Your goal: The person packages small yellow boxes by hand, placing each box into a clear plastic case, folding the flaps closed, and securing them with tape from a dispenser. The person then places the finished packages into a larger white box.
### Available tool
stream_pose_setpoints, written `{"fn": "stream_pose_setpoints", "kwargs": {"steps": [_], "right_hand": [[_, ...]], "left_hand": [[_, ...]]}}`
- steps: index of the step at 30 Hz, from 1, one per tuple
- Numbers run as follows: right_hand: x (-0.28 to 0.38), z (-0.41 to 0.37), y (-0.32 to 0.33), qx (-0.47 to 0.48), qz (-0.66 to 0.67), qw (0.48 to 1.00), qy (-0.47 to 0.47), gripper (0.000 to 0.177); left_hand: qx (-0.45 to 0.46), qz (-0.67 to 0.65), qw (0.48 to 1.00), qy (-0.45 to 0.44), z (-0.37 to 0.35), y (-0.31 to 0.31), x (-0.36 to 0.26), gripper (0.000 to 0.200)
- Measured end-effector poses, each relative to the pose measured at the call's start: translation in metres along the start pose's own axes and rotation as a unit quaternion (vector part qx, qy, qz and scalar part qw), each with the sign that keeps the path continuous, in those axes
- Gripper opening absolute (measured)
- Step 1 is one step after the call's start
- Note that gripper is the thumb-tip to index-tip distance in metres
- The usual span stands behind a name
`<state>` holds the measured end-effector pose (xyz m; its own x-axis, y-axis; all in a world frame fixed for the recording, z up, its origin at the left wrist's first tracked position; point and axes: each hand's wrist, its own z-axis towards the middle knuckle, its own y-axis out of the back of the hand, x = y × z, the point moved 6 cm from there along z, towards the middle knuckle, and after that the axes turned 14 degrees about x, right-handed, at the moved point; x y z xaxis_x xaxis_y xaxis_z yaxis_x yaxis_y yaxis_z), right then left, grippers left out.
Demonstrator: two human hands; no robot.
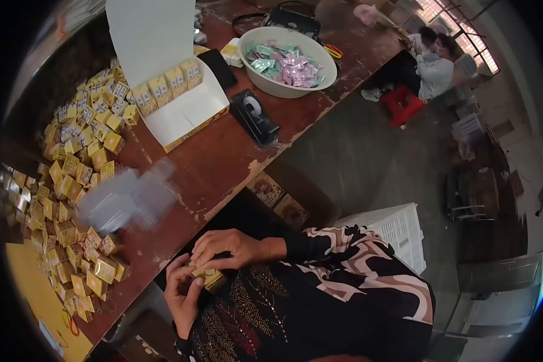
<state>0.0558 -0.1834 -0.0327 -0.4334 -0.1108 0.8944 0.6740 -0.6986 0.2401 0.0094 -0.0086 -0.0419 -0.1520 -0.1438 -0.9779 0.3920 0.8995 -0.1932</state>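
Close to my torso, a small gold box (pixel 211 280) is held between my two hands. My right hand (pixel 229 248), the upper one in the view, has its fingers bent together over the box's top end. My left hand (pixel 183 291), below it, grips the box's side with thumb and fingers. Across the table from them lies a large heap of similar small gold boxes (pixel 66 217). A blurred stack of clear plastic sheets or bags (pixel 130 196) lies beside the heap.
An open white carton (pixel 184 117) holds a row of small boxes. Near it are a black tape dispenser (pixel 254 117) and a bowl (pixel 289 90) of green and pink sachets. A white crate (pixel 398 235) stands behind my arm. Another person (pixel 434 66) sits near a red stool (pixel 401 105).
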Motion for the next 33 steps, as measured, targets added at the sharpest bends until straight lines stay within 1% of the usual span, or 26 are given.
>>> {"fn": "stream_pose_setpoints", "kwargs": {"steps": [2, 4, 5, 6, 7, 8, 9, 10, 11, 12, 14, 15, 16, 17, 18, 20, 21, 23, 24, 26, 27, 29, 30, 32, 33], "right_hand": [[-0.001, 0.0, 0.0, -0.007, 0.023, 0.999, -0.023, 0.015], [0.0, -0.001, 0.004, 0.003, 0.04, 0.999, -0.03, 0.016], [-0.001, 0.001, 0.002, 0.015, 0.062, 0.997, -0.034, 0.017], [0.003, 0.004, 0.007, 0.023, 0.069, 0.995, -0.065, 0.018], [0.013, 0.007, 0.019, 0.035, 0.075, 0.992, -0.093, 0.02], [0.02, 0.007, 0.038, -0.03, 0.086, 0.987, -0.133, 0.022], [0.018, 0.0, 0.066, -0.099, 0.059, 0.978, -0.176, 0.02], [0.019, -0.008, 0.102, -0.211, -0.012, 0.962, -0.175, 0.014], [0.013, -0.022, 0.138, -0.322, -0.007, 0.926, -0.196, 0.013], [0.009, -0.037, 0.171, -0.376, -0.052, 0.905, -0.192, 0.013], [-0.002, -0.063, 0.221, -0.396, -0.139, 0.867, -0.269, 0.017], [-0.012, -0.071, 0.243, -0.396, -0.142, 0.867, -0.269, 0.017], [-0.009, -0.078, 0.263, -0.405, -0.257, 0.848, -0.223, 0.019], [-0.002, -0.083, 0.274, -0.408, -0.368, 0.817, -0.176, 0.021], [-0.003, -0.09, 0.282, -0.409, -0.37, 0.815, -0.179, 0.021], [-0.026, -0.102, 0.296, -0.389, -0.245, 0.835, -0.302, 0.022], [-0.027, -0.104, 0.296, -0.389, -0.245, 0.835, -0.302, 0.022], [-0.045, -0.102, 0.291, -0.315, -0.164, 0.864, -0.358, 0.021], [-0.044, -0.1, 0.289, -0.314, -0.162, 0.864, -0.36, 0.021], [-0.046, -0.098, 0.283, -0.323, -0.086, 0.855, -0.397, 0.018], [-0.047, -0.1, 0.283, -0.324, -0.085, 0.854, -0.398, 0.018], [-0.054, -0.1, 0.283, -0.324, -0.033, 0.87, -0.371, 0.018], [-0.058, -0.101, 0.284, -0.323, -0.032, 0.87, -0.372, 0.018], [-0.055, -0.096, 0.289, -0.336, -0.047, 0.9, -0.275, 0.016], [-0.049, -0.091, 0.287, -0.335, -0.046, 0.9, -0.275, 0.016]], "left_hand": [[-0.001, -0.018, 1.0, 0.004, 0.001, 0.0, 0.003, 0.024], [0.004, -0.062, 0.998, 0.03, 0.001, -0.001, 0.004, 0.023], [0.01, -0.064, 0.997, 0.036, -0.002, -0.001, 0.002, 0.022], [0.009, -0.064, 0.997, 0.041, -0.001, 0.0, 0.001, 0.021], [0.01, -0.081, 0.996, 0.025, 0.001, -0.002, -0.002, 0.019], [-0.004, -0.077, 0.997, 0.023, -0.002, -0.001, -0.002, 0.019], [-0.01, -0.076, 0.997, 0.016, -0.002, -0.001, -0.003, 0.018], [-0.026, -0.074, 0.997, 0.018, -0.002, -0.003, -0.008, 0.017], [-0.036, -0.073, 0.996, 0.02, -0.002, -0.002, -0.009, 0.017], [-0.035, -0.061, 0.997, 0.006, 0.0, -0.002, -0.012, 0.017], [-0.028, -0.051, 0.998, -0.011, 0.005, 0.0, -0.017, 0.017], [-0.025, -0.043, 0.998, -0.025, 0.008, 0.002, -0.02, 0.017], [-0.022, -0.036, 0.998, -0.037, 0.01, 0.002, -0.022, 0.017], [-0.02, -0.038, 0.998, -0.036, 0.012, 0.001, -0.024, 0.017], [-0.023, -0.036, 0.998, -0.043, 0.013, 0.001, -0.027, 0.018], [-0.024, -0.033, 0.998, -0.051, 0.016, 0.002, -0.027, 0.018], [-0.018, -0.023, 0.998, -0.053, 0.017, 0.001, -0.026, 0.018], [-0.014, -0.012, 0.998, -0.052, 0.018, 0.0, -0.026, 0.018], [-0.009, -0.013, 0.999, -0.046, 0.019, -0.001, -0.026, 0.018], [-0.004, -0.014, 0.999, -0.037, 0.02, -0.002, -0.025, 0.018], [-0.002, -0.013, 0.999, -0.038, 0.021, -0.003, -0.025, 0.018], [0.0, -0.012, 0.999, -0.04, 0.022, -0.002, -0.024, 0.018], [-0.001, -0.011, 0.999, -0.041, 0.022, -0.002, -0.024, 0.018], [-0.003, -0.011, 0.999, -0.044, 0.022, -0.001, -0.025, 0.018], [-0.005, -0.018, 0.999, -0.041, 0.021, -0.002, -0.024, 0.018]]}}
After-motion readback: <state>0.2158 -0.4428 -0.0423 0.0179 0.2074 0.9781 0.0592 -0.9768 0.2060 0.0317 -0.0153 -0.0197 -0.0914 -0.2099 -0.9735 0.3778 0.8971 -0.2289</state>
